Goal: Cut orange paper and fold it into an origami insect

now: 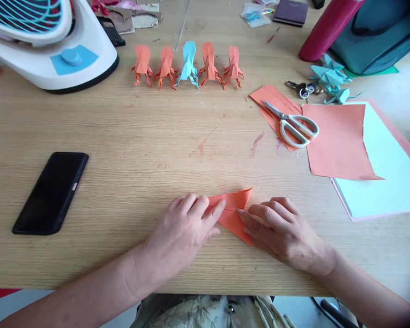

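A folded piece of orange paper (233, 202) lies on the table near its front edge, with creases running across it and pointed corners at the right. My left hand (187, 223) covers the paper's left end, its fingers bent and the index finger pressing on the surface. From the other side, my right hand (283, 230) grips the paper's right edge between thumb and fingers. The fingertips under both hands are partly hidden.
Several folded paper figures (189, 64) stand in a row at the back. A black phone (51, 193) lies left. Scissors (299, 130) rest on orange paper strips (273, 98), beside loose sheets (338, 139). A white fan (71, 59) stands back left; a pink bottle (330, 29) stands back right.
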Demonstrator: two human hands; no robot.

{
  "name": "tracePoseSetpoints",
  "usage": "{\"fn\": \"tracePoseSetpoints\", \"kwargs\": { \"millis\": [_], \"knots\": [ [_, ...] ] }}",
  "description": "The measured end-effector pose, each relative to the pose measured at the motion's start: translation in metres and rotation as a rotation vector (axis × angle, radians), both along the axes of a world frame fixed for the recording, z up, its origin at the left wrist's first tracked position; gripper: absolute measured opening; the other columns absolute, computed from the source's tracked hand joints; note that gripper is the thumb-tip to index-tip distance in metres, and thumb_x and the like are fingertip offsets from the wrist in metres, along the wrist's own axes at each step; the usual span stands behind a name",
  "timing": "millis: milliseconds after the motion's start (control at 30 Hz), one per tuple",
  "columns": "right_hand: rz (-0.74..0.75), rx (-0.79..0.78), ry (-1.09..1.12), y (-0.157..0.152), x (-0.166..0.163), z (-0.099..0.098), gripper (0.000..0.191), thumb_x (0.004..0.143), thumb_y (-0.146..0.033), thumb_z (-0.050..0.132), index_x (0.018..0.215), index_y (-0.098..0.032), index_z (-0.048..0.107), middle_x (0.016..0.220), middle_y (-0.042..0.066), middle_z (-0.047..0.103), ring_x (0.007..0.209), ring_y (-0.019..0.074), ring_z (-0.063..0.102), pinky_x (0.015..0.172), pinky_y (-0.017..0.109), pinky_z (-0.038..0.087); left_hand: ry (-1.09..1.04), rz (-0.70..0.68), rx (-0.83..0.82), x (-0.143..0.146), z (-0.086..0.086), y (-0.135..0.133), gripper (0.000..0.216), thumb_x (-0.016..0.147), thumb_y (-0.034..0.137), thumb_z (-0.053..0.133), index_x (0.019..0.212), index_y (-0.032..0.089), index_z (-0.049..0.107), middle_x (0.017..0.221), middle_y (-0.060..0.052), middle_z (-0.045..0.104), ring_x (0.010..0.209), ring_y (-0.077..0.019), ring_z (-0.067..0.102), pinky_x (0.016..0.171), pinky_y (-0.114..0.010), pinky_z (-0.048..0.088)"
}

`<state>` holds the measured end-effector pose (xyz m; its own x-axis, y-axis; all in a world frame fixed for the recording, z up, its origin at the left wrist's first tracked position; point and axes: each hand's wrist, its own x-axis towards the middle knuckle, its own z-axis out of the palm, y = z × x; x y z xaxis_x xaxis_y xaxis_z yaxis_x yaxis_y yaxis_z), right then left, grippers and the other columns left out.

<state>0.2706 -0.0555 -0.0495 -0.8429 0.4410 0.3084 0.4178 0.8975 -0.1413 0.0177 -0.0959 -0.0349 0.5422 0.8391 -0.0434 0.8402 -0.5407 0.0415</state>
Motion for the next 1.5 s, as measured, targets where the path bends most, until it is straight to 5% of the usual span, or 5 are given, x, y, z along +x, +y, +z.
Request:
{"fn": "tracePoseSetpoints", "kwargs": {
  "millis": [333,533,667,833,1500],
  "knots": [
    [-0.084,-0.012,0.094,-0.001,0.003,-0.007,0.015,0.094,-0.009,0.050,0.102,-0.016,0.062,0.093,0.008,0.067,0.079,0.0187,0.059,0.071,0.035,0.045,-0.261,0.239,-0.217,0.016,0.010,0.040,0.017,0.087,0.022,0.071,0.084,0.016,0.056,0.097,-0.004,0.057,0.092,-0.0204,0.056,0.078,-0.032,0.046],
    [-0.475,-0.471,0.370,0.001,0.010,-0.009,0.012,0.094,-0.027,0.057,0.104,-0.021,0.056,0.088,0.003,0.062,0.071,0.0150,0.057,0.064,0.029,0.047,-0.642,0.378,-0.407,0.016,0.009,0.040,0.015,0.081,0.013,0.067,0.087,0.020,0.055,0.074,0.005,0.059,0.067,-0.0124,0.055,0.064,-0.025,0.041],
    [-0.430,-0.722,0.490,0.004,0.003,-0.005,0.023,0.092,-0.043,0.063,0.099,-0.021,0.061,0.087,0.002,0.061,0.070,0.0141,0.054,0.063,0.028,0.045,-0.955,0.377,-0.489,0.018,0.006,0.044,0.018,0.083,0.022,0.066,0.100,0.018,0.062,0.078,0.003,0.062,0.073,-0.0122,0.057,0.071,-0.024,0.045],
    [-0.417,-0.933,0.622,0.012,-0.009,0.005,0.037,0.093,-0.047,0.059,0.069,-0.019,0.054,0.066,-0.001,0.050,0.063,0.0124,0.043,0.056,0.026,0.036,-1.135,0.336,-0.643,0.025,0.005,0.049,0.012,0.083,0.025,0.067,0.084,0.014,0.063,0.075,0.002,0.063,0.068,-0.0103,0.055,0.066,-0.021,0.042],
    [-0.430,-1.112,0.756,0.023,-0.038,0.000,0.038,0.081,-0.053,0.072,0.067,-0.019,0.063,0.065,-0.001,0.053,0.061,0.0125,0.043,0.055,0.026,0.036,-1.262,0.378,-0.556,0.016,-0.006,0.055,0.024,0.080,0.034,0.072,0.070,0.015,0.063,0.067,0.003,0.055,0.063,-0.0097,0.046,0.058,-0.021,0.036]
  ]
}}
